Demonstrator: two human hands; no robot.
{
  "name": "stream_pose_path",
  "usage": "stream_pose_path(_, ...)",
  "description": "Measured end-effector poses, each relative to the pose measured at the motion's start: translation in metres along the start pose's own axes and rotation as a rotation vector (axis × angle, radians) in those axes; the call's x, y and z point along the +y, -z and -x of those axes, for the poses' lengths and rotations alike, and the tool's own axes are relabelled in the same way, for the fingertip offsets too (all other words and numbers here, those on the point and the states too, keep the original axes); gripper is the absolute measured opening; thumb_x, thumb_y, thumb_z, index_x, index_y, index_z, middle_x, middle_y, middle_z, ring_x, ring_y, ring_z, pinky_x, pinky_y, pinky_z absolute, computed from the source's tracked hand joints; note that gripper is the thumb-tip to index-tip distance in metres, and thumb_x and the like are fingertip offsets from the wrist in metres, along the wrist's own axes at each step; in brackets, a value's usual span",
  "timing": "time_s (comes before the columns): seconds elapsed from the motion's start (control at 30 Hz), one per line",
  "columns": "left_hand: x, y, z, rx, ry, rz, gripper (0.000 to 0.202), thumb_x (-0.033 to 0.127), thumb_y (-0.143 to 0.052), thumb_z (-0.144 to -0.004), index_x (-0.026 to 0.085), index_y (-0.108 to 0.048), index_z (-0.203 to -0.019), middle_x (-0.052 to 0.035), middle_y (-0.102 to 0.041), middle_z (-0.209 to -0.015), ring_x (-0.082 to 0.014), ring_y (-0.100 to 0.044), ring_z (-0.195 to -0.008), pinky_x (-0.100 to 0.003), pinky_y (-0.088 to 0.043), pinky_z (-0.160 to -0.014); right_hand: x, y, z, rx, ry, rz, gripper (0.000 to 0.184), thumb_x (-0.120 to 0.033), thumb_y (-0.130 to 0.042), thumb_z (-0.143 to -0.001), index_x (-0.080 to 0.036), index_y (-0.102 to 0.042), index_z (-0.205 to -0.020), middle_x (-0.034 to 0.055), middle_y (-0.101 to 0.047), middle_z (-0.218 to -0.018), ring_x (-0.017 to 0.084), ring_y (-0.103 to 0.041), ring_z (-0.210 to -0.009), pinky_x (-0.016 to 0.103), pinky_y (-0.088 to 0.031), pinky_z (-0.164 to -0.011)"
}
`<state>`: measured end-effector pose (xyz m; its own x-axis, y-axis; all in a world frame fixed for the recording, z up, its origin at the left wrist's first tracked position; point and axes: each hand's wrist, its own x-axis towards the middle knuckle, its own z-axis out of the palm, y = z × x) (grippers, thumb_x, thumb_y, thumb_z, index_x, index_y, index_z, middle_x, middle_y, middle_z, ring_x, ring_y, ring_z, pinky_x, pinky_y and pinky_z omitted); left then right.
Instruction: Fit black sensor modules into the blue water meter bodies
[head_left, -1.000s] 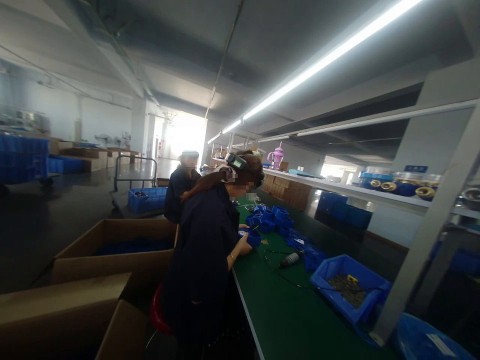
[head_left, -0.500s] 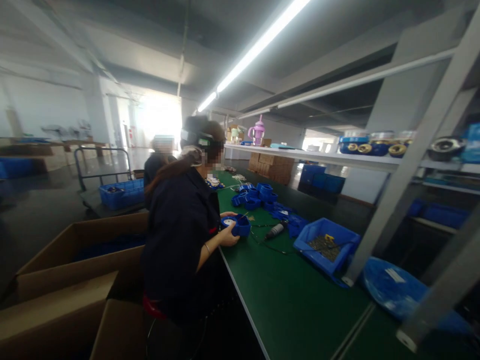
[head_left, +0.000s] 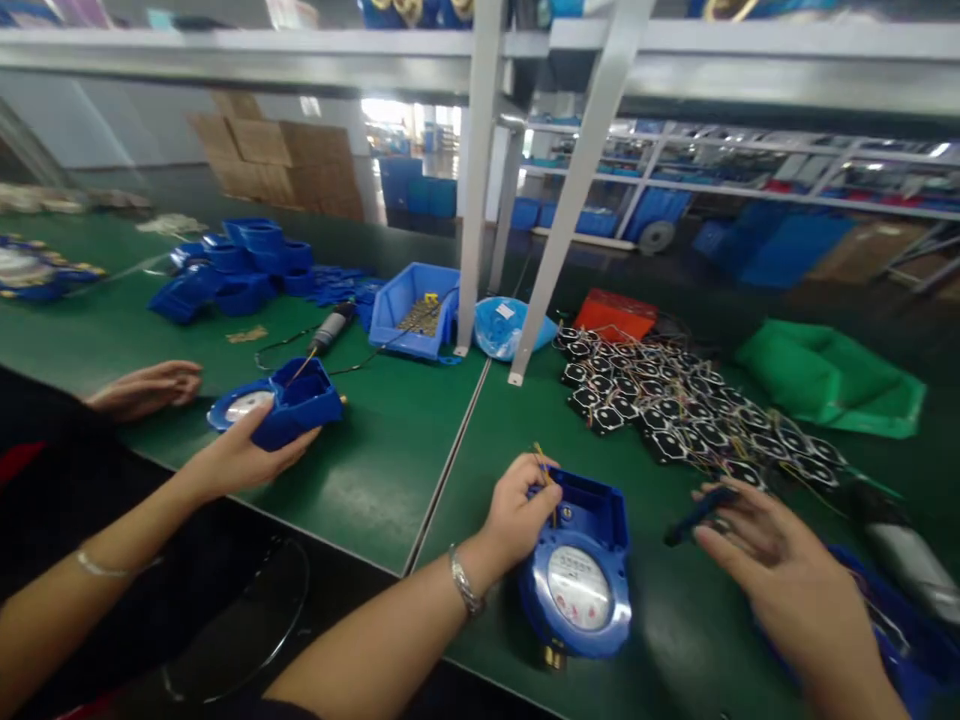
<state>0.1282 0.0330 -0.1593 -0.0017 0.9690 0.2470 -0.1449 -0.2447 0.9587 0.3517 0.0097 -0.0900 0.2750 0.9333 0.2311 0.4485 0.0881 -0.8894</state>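
Observation:
A blue water meter [head_left: 577,585] with a round white dial and an open rectangular box lies on the green table before me. My left hand [head_left: 521,510], wearing a bracelet, is closed at the box's upper left corner. Thin yellow wires [head_left: 545,470] rise between its pinched fingers. To the right, my right hand [head_left: 787,570] is raised above the table, pinching a small dark part [head_left: 701,515] that is blurred. Under that hand another blue housing [head_left: 915,650] shows in part, with a grey cylindrical tool [head_left: 911,555] beside it.
Black parts with wires [head_left: 667,390] are heaped behind my right hand, near a green bin [head_left: 832,380] and a red box [head_left: 615,315]. On the left a co-worker's hand [head_left: 244,450] holds another blue meter [head_left: 304,410]. Shelf posts [head_left: 559,210] rise behind a blue bin [head_left: 412,335] of small parts.
My view has swung right and down from the co-worker to the table before me. Both my hands and the water meter now show; earlier they were out of view.

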Motion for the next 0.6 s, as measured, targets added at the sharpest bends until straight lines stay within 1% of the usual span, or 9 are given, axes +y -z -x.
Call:
stream_pose_path(0.03, -0.001, 0.0, 0.001, -0.009, -0.002, -0.002, 0.015, 0.023, -0.051, -0.074, 0.015, -0.048, -0.062, -0.0077, -0.054, -0.09, -0.018, -0.05, -0.088, -0.032, -0.038, -0.082, -0.009, 0.0, 0.004, 0.041, 0.007, -0.116, 0.06, -0.038, -0.075, -0.052, -0.018, -0.053, -0.105, 0.007, -0.057, -0.095, 0.021, -0.058, -0.086, 0.024, -0.055, -0.065)
stream_pose_path(0.1, -0.003, 0.001, 0.003, -0.022, -0.003, -0.011, 0.016, 0.025, -0.049, -0.077, 0.015, -0.049, -0.065, -0.0083, -0.053, -0.094, -0.0183, -0.05, -0.088, -0.033, -0.038, -0.082, -0.029, -0.004, 0.012, 0.104, 0.106, -0.365, 0.048, -0.029, -0.071, -0.061, -0.021, -0.052, -0.105, 0.0066, -0.054, -0.103, 0.022, -0.055, -0.094, 0.03, -0.053, -0.079)
stream_pose_path(0.13, -0.003, 0.001, 0.004, -0.027, -0.002, -0.016, 0.017, 0.026, -0.048, -0.078, 0.015, -0.05, -0.066, -0.0085, -0.053, -0.094, -0.0184, -0.049, -0.088, -0.033, -0.038, -0.082, -0.038, -0.007, 0.015, 0.089, 0.15, -0.444, 0.044, -0.026, -0.069, -0.065, -0.022, -0.052, -0.105, 0.0071, -0.052, -0.106, 0.023, -0.054, -0.097, 0.034, -0.051, -0.083)
stream_pose_path(0.17, -0.003, 0.001, 0.005, -0.032, 0.0, -0.019, 0.017, 0.026, -0.047, -0.079, 0.015, -0.05, -0.067, -0.0085, -0.052, -0.095, -0.0184, -0.049, -0.088, -0.033, -0.037, -0.083, -0.045, -0.011, 0.019, 0.044, 0.179, -0.492, 0.042, -0.025, -0.068, -0.068, -0.022, -0.052, -0.107, 0.0082, -0.05, -0.107, 0.024, -0.053, -0.098, 0.037, -0.049, -0.086)
stream_pose_path(0.23, -0.003, 0.002, 0.005, -0.039, 0.006, -0.02, 0.016, 0.025, -0.047, -0.08, 0.014, -0.051, -0.068, -0.0084, -0.052, -0.097, -0.018, -0.049, -0.088, -0.033, -0.037, -0.083, -0.053, -0.021, 0.023, -0.098, 0.186, -0.513, 0.043, -0.025, -0.066, -0.072, -0.021, -0.05, -0.111, 0.0112, -0.048, -0.11, 0.026, -0.051, -0.101, 0.041, -0.047, -0.087)
stream_pose_path(0.33, -0.004, 0.004, 0.005, -0.062, -0.02, -0.049, 0.016, 0.024, -0.046, -0.081, 0.014, -0.051, -0.07, -0.008, -0.051, -0.097, -0.0173, -0.049, -0.087, -0.032, -0.038, -0.081, -0.049, -0.037, 0.024, -0.251, 0.19, -0.484, 0.044, -0.022, -0.063, -0.076, -0.021, -0.046, -0.116, 0.0128, -0.046, -0.113, 0.026, -0.05, -0.104, 0.04, -0.047, -0.087)
stream_pose_path(0.43, -0.005, 0.006, 0.003, -0.095, -0.086, -0.096, 0.016, 0.024, -0.044, -0.083, 0.014, -0.051, -0.072, -0.0076, -0.051, -0.096, -0.0164, -0.049, -0.087, -0.03, -0.039, -0.08, -0.038, -0.048, 0.02, -0.302, 0.19, -0.441, 0.044, -0.019, -0.06, -0.078, -0.022, -0.044, -0.119, 0.0118, -0.046, -0.115, 0.022, -0.049, -0.106, 0.034, -0.047, -0.088)
stream_pose_path(0.6, -0.005, 0.009, 0.001, -0.117, -0.144, -0.133, 0.015, 0.02, -0.042, -0.084, 0.015, -0.05, -0.072, -0.007, -0.052, -0.096, -0.0152, -0.049, -0.088, -0.028, -0.039, -0.079, -0.027, -0.056, 0.012, -0.402, 0.176, -0.435, 0.046, -0.019, -0.06, -0.078, -0.023, -0.043, -0.121, 0.0106, -0.047, -0.115, 0.02, -0.05, -0.104, 0.03, -0.047, -0.088)
